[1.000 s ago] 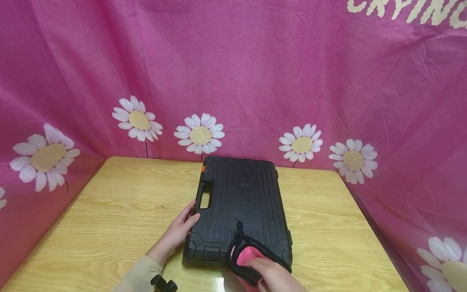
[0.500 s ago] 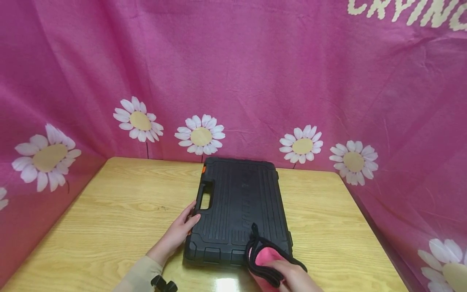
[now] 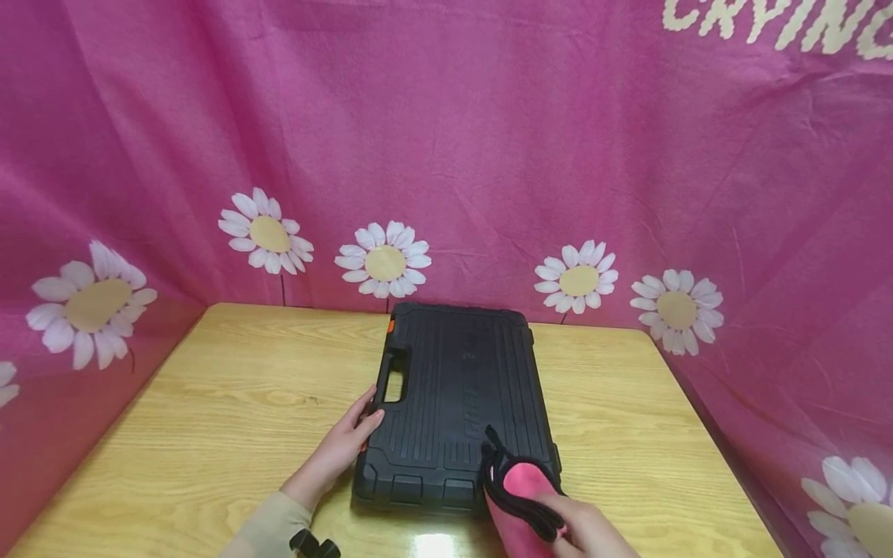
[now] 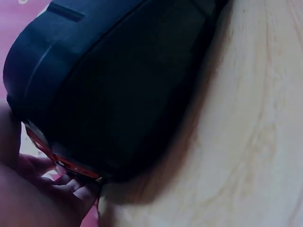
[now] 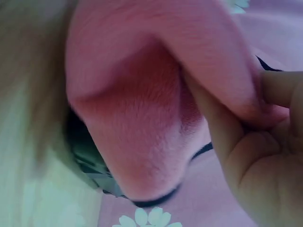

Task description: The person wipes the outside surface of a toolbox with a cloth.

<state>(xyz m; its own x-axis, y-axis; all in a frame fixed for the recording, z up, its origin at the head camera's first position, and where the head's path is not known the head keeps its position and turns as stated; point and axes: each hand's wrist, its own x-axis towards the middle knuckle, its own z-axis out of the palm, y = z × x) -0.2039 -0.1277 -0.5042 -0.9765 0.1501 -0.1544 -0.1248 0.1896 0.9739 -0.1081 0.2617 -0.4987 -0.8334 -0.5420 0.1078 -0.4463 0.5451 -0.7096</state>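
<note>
A black plastic tool case (image 3: pixel 460 387) with a ribbed lid, raised lettering and a cut-out handle lies flat on the table, its handle side to the left. My left hand (image 3: pixel 342 446) holds that side below the handle, thumb at the lid's edge and fingers along the side. In the left wrist view the fingers (image 4: pixel 71 189) lie by an orange latch (image 4: pixel 78 168). At the case's near right corner my right hand (image 3: pixel 582 527) pinches a folded pink cleaning cloth (image 3: pixel 526 480) with black edging and a loop. The cloth (image 5: pixel 142 109) fills much of the right wrist view.
The light wood table (image 3: pixel 258 387) extends on both sides of the case. A pink curtain (image 3: pixel 474 155) printed with daisies hangs behind and along both sides. A black clip (image 3: pixel 314 545) is on the left sleeve (image 3: pixel 268 527).
My right hand has moved the cloth rightward along the case's near edge to its right corner. The left hand and the case stay in place.
</note>
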